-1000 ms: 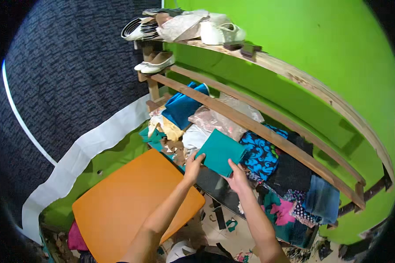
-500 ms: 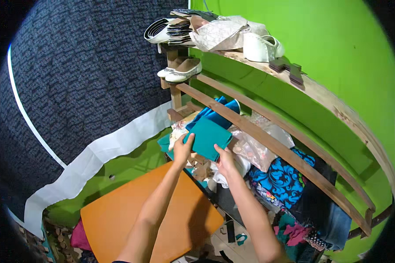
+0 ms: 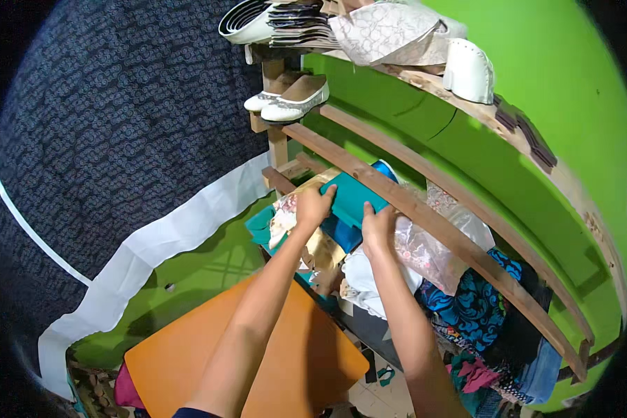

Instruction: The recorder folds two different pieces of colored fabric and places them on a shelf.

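A folded teal cloth (image 3: pixel 352 196) is gripped at both ends. My left hand (image 3: pixel 315 209) has its left edge, thumb on top, and my right hand (image 3: pixel 378 230) pinches its right edge. The cloth's far part is close to the front wooden rail (image 3: pixel 404 198). Below it lies shiny blue fabric (image 3: pixel 343 234), partly hidden by the cloth and my hands. Gold-coloured fabric (image 3: pixel 320 252) is beside my left wrist. White cloth (image 3: pixel 370 285) and clear plastic with pinkish lace (image 3: pixel 432 247) lie beside my right hand.
Wooden rails carry a pair of white flat shoes (image 3: pixel 292 103). A rough plank (image 3: pixel 515 122) above holds white material and stacked dark pieces. An orange board (image 3: pixel 258 341) lies under my forearms. Blue-and-black patterned fabric (image 3: pixel 470 313) is piled at right.
Both hands have carried the teal cloth away from me, deeper over the pile toward the front rail. The view has shifted, so the upper plank sits higher.
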A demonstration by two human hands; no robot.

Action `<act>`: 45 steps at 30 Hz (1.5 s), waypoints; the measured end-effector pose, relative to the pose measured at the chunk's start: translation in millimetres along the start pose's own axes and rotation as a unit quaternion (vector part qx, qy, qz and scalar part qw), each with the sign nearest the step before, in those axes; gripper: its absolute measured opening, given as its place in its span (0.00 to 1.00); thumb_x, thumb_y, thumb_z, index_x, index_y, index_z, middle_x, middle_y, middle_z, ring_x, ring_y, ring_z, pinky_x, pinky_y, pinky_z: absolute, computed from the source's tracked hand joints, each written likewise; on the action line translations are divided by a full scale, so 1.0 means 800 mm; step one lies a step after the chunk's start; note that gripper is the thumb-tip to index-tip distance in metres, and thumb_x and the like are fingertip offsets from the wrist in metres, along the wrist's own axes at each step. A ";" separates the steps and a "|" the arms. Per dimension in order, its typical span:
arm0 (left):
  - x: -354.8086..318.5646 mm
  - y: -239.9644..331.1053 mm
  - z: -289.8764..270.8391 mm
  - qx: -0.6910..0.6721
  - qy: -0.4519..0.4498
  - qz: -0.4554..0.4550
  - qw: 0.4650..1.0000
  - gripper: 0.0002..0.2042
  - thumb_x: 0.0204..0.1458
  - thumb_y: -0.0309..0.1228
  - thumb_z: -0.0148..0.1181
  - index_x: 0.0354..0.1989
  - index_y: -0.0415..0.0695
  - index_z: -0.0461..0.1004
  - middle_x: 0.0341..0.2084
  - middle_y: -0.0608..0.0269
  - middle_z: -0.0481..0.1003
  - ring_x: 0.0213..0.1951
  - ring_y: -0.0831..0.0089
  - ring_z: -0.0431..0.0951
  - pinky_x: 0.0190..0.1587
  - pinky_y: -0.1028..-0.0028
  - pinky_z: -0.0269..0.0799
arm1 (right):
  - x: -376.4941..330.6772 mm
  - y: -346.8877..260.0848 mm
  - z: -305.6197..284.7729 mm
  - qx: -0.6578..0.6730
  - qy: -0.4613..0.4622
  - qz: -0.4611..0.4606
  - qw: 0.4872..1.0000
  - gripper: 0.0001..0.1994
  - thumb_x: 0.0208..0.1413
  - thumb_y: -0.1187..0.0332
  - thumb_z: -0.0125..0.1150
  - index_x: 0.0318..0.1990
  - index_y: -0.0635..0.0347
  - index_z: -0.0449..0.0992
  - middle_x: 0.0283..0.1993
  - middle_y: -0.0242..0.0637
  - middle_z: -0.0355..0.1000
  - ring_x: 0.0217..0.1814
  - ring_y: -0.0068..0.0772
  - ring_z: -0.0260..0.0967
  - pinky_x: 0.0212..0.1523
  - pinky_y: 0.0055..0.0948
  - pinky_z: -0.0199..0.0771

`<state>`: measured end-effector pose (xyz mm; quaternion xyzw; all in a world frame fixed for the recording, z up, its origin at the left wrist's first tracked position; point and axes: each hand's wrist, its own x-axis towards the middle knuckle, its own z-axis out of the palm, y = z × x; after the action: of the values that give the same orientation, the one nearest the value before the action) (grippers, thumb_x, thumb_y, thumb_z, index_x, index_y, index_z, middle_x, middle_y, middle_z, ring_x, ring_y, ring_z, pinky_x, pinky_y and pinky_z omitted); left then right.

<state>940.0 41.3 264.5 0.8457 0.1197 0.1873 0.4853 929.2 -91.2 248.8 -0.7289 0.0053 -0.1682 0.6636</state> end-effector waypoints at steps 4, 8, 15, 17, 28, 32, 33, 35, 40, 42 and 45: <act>0.015 -0.011 0.024 0.086 0.043 0.074 0.993 0.20 0.46 0.45 0.52 0.37 0.40 0.74 0.23 0.44 0.74 0.27 0.54 0.76 0.33 0.61 0.70 | -0.031 -0.016 -0.014 -0.282 0.007 -0.227 0.932 0.28 0.49 0.68 0.53 0.54 0.78 0.52 0.58 0.67 0.48 0.62 0.61 0.43 0.61 0.51 0.39; 0.006 0.007 0.038 0.162 0.016 0.073 0.984 0.19 0.48 0.46 0.50 0.33 0.40 0.73 0.24 0.44 0.74 0.29 0.52 0.75 0.32 0.59 0.71 | -0.035 -0.002 -0.023 -0.493 -0.051 -0.317 0.808 0.26 0.50 0.62 0.51 0.54 0.71 0.58 0.59 0.56 0.51 0.64 0.51 0.44 0.62 0.48 0.40; -0.011 -0.009 0.052 0.213 0.078 0.159 0.961 0.14 0.49 0.37 0.50 0.40 0.42 0.66 0.40 0.50 0.68 0.40 0.56 0.70 0.35 0.61 0.69 | -0.010 0.047 -0.012 -0.583 -0.029 -0.385 0.715 0.18 0.50 0.69 0.44 0.49 0.63 0.66 0.49 0.53 0.66 0.53 0.45 0.63 0.62 0.43 0.44; -0.018 -0.019 0.050 0.261 0.128 0.314 0.904 0.13 0.47 0.36 0.51 0.40 0.43 0.67 0.42 0.54 0.67 0.44 0.58 0.67 0.42 0.61 0.64 | -0.006 0.050 -0.006 -0.600 -0.051 -0.364 0.711 0.18 0.49 0.69 0.44 0.48 0.64 0.67 0.49 0.55 0.65 0.53 0.46 0.63 0.63 0.43 0.43; -0.073 -0.011 0.019 0.194 0.114 0.333 0.916 0.17 0.49 0.33 0.49 0.48 0.44 0.67 0.53 0.53 0.61 0.56 0.58 0.58 0.56 0.57 0.51 | -0.063 0.007 -0.023 -0.551 -0.033 -0.369 0.748 0.22 0.50 0.69 0.41 0.54 0.70 0.60 0.60 0.51 0.53 0.65 0.42 0.47 0.63 0.49 0.36; -0.117 -0.010 0.008 0.226 0.116 0.333 0.908 0.18 0.48 0.33 0.49 0.49 0.43 0.66 0.53 0.53 0.61 0.57 0.57 0.57 0.56 0.57 0.51 | -0.103 0.009 -0.036 -0.511 -0.062 -0.383 0.767 0.23 0.49 0.68 0.42 0.54 0.69 0.60 0.62 0.51 0.51 0.66 0.43 0.44 0.63 0.51 0.36; -0.130 -0.014 0.004 0.239 0.112 0.323 0.909 0.18 0.48 0.33 0.49 0.49 0.43 0.66 0.54 0.53 0.61 0.57 0.57 0.57 0.57 0.57 0.51 | -0.114 0.012 -0.038 -0.504 -0.079 -0.376 0.773 0.23 0.49 0.68 0.42 0.54 0.69 0.60 0.61 0.50 0.52 0.66 0.44 0.44 0.63 0.51 0.37; -0.162 -0.035 -0.009 0.271 0.123 0.289 0.910 0.19 0.47 0.34 0.50 0.49 0.43 0.66 0.54 0.54 0.60 0.57 0.58 0.57 0.57 0.57 0.51 | -0.139 0.027 -0.035 -0.479 -0.109 -0.391 0.778 0.23 0.49 0.68 0.43 0.54 0.69 0.60 0.61 0.50 0.52 0.66 0.44 0.44 0.63 0.51 0.37; -0.270 -0.113 -0.015 0.384 0.100 0.138 0.907 0.22 0.45 0.38 0.52 0.49 0.43 0.66 0.55 0.53 0.60 0.58 0.59 0.56 0.58 0.57 0.49 | -0.204 0.080 -0.048 -0.451 -0.213 -0.395 0.771 0.26 0.49 0.64 0.48 0.55 0.67 0.58 0.61 0.50 0.52 0.66 0.44 0.42 0.63 0.50 0.36; -0.322 -0.132 -0.020 0.423 0.086 0.073 0.899 0.22 0.44 0.38 0.52 0.49 0.43 0.66 0.55 0.53 0.60 0.58 0.59 0.56 0.58 0.57 0.49 | -0.237 0.094 -0.053 -0.460 -0.288 -0.343 0.766 0.26 0.51 0.62 0.46 0.57 0.66 0.57 0.61 0.50 0.51 0.67 0.45 0.42 0.63 0.51 0.35; -0.398 -0.155 -0.036 0.434 0.044 -0.066 0.897 0.20 0.45 0.37 0.51 0.46 0.43 0.68 0.54 0.54 0.61 0.58 0.59 0.56 0.58 0.58 0.48 | -0.299 0.105 -0.060 -0.443 -0.373 -0.338 0.742 0.25 0.54 0.62 0.43 0.57 0.66 0.57 0.62 0.50 0.51 0.67 0.45 0.40 0.63 0.52 0.33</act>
<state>638.1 3.3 106.6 0.9534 0.2658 0.1215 0.0754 710.0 -92.4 113.1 -0.8991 -0.4157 -0.0750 0.1147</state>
